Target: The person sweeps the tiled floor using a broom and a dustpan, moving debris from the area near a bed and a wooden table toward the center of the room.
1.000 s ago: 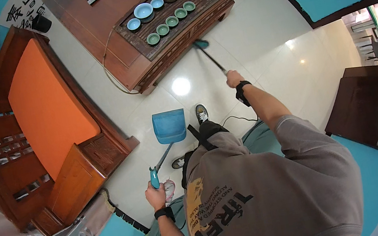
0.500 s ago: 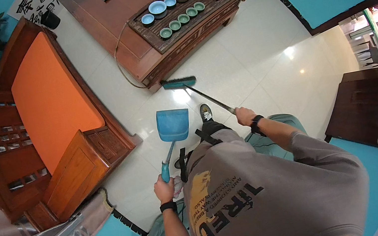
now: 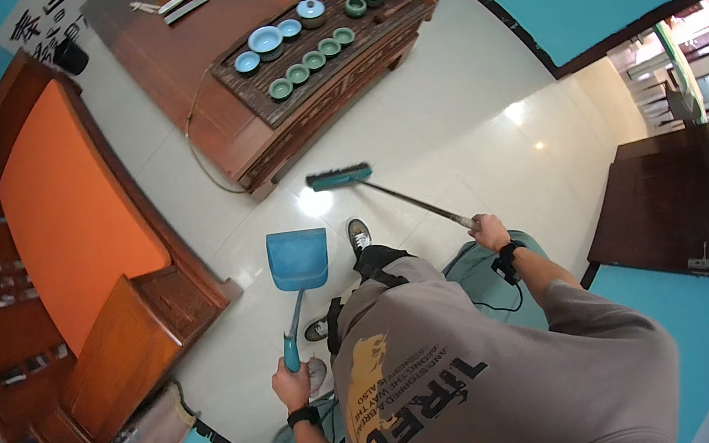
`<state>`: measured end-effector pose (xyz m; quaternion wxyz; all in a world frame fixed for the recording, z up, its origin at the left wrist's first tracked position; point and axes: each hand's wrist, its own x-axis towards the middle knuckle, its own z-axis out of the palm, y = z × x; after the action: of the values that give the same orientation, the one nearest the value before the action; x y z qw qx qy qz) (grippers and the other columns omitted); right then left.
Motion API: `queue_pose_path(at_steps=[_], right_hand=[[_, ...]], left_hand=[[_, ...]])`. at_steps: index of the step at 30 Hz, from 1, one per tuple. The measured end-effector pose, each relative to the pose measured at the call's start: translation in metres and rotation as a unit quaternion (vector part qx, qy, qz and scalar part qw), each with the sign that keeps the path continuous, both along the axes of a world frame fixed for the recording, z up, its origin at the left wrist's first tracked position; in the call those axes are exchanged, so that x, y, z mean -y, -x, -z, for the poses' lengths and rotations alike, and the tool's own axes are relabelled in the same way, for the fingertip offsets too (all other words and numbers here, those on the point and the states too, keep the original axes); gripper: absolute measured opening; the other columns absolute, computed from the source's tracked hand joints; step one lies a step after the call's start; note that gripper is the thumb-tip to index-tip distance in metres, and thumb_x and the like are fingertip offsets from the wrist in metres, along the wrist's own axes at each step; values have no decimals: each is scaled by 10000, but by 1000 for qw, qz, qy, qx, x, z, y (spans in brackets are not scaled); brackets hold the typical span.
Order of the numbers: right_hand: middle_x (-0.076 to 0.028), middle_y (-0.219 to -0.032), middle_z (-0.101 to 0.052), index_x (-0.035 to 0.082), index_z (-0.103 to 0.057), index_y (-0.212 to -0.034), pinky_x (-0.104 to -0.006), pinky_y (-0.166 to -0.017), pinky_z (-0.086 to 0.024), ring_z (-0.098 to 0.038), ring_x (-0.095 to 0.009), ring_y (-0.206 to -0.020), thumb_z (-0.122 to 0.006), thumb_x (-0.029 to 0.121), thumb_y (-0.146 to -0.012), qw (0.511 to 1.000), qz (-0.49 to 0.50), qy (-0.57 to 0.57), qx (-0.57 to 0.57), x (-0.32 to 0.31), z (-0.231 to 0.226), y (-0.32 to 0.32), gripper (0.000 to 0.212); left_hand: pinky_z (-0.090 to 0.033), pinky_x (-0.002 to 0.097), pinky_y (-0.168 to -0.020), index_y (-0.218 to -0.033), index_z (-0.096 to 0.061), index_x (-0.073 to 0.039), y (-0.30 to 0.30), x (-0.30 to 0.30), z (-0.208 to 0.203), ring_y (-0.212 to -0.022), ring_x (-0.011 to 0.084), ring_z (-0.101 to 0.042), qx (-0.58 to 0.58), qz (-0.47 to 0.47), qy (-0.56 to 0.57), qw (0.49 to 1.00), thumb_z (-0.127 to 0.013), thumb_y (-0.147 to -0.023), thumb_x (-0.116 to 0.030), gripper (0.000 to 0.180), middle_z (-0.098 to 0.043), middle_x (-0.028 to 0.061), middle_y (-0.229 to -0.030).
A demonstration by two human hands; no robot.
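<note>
On the pale floor (image 3: 474, 143), just past the person's shoe (image 3: 359, 235), is the green broom (image 3: 340, 177). Its brush end is apart from the blue dustpan (image 3: 299, 260), which is ahead of the left hand (image 3: 292, 386). That hand has its grip wrapped round the dustpan's handle. The right hand (image 3: 489, 232) has its grip curled round the end of the broom's stick. I can't tell if the dustpan sits flat. If its front lip tips up, dirt could slide under it. Any dirt is too small to see. A crooked pull could make the brush bump the shoe. A thin cord (image 3: 190, 141) hangs off the tabletop (image 3: 154, 53), so a wide swing could snag it, maybe shaking the tray (image 3: 253, 92) of cups (image 3: 314, 61).
</note>
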<state>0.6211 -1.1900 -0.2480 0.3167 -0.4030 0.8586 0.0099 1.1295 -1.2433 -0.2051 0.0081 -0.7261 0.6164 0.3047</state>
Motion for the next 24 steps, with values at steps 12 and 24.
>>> queue_pose_path(at_steps=[12, 24], right_hand=[[-243, -835, -581, -50, -537, -820, -417, -714, -469, -561, -385, -815, -618, 304, -708, 974, 210, 32, -79, 125, 99, 129, 380], [-250, -924, -570, -41, -544, -922, -386, -737, -484, -567, -342, -879, -476, 161, -771, 997, 71, -40, -16, 246, 98, 90, 261]], left_hand=[[-401, 440, -511, -650, -488, -14, 58, 35, -17, -548, 395, -512, -1, -45, 35, 998, -618, -619, -136, 182, -505, 207, -541], [-401, 432, -507, -659, -504, -8, 71, 36, -14, -551, 401, -508, 3, -82, 15, 996, -608, -617, -133, 169, -503, 217, -551]])
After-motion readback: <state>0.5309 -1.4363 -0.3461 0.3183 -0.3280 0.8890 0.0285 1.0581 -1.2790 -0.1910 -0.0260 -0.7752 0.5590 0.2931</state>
